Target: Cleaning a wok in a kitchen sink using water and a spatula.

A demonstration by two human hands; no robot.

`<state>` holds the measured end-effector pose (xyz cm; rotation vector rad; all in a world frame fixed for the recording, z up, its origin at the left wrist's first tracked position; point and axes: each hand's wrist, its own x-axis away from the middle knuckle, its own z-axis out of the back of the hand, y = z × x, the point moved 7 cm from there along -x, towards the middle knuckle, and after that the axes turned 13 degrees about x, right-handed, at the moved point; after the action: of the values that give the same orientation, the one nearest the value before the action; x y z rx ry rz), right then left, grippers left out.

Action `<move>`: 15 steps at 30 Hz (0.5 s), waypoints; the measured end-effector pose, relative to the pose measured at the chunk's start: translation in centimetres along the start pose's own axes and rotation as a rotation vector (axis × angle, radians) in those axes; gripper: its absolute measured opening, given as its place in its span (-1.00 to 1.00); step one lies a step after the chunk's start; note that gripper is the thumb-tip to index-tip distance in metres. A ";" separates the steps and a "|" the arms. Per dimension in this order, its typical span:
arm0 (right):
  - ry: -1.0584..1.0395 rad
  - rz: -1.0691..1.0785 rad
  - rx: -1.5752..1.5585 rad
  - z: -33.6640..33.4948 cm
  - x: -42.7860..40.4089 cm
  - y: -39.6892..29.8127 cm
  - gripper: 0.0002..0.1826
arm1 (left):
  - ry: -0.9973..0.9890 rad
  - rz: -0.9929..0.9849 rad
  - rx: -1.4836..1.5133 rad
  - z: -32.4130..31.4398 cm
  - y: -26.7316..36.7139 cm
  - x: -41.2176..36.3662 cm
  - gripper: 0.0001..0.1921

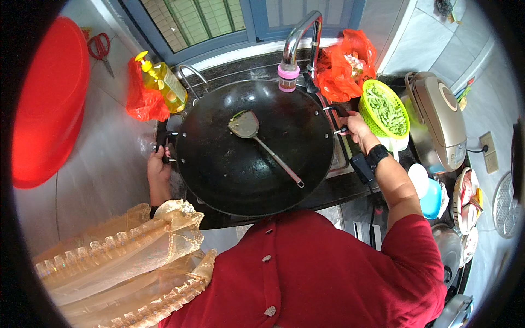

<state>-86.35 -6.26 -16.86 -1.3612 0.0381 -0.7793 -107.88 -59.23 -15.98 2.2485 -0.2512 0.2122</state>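
Observation:
A large black wok (246, 180) spans the sink area in front of me. My left hand (159, 166) grips its left loop handle, and my right hand (356, 126) holds the right handle (337, 110). Inside the wok lies a metal spatula (274, 155), its blade toward the far side and its handle slanting to the near right. A bit of green food clings to the blade. The chrome faucet (292, 45) arches over the wok's far rim, with a pink-ringed filter (288, 77) at its spout.
Right of the wok stand a red plastic bag (334, 82), a lime-green basket (365, 112) of cut green vegetables and a rice cooker (441, 119). At left are a yellow soap bottle (170, 88), scissors (100, 49) on the wall and a red basin (51, 102). A sheer curtain (123, 254) hangs near my left arm.

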 end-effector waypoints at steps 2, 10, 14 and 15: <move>0.038 -0.017 0.002 -0.2 0.0 -0.5 -0.65 | 0.050 0.005 0.001 -0.3 -0.9 -0.9 -0.90; 0.096 -0.041 0.053 -0.4 -3.4 0.1 -0.56 | 0.031 0.035 0.041 0.8 -2.7 -4.7 -0.88; 0.173 -0.058 0.038 -0.2 -4.2 1.0 -0.62 | 0.013 0.069 0.078 1.5 -3.3 -5.3 -0.88; 0.185 -0.072 0.039 -0.6 -4.2 0.9 -0.62 | 0.011 0.047 0.056 1.3 -3.0 -5.2 -0.88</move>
<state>-89.42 -4.61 -19.49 -1.2560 0.1195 -0.9608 -112.11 -57.77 -20.25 2.2977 -0.2956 0.2600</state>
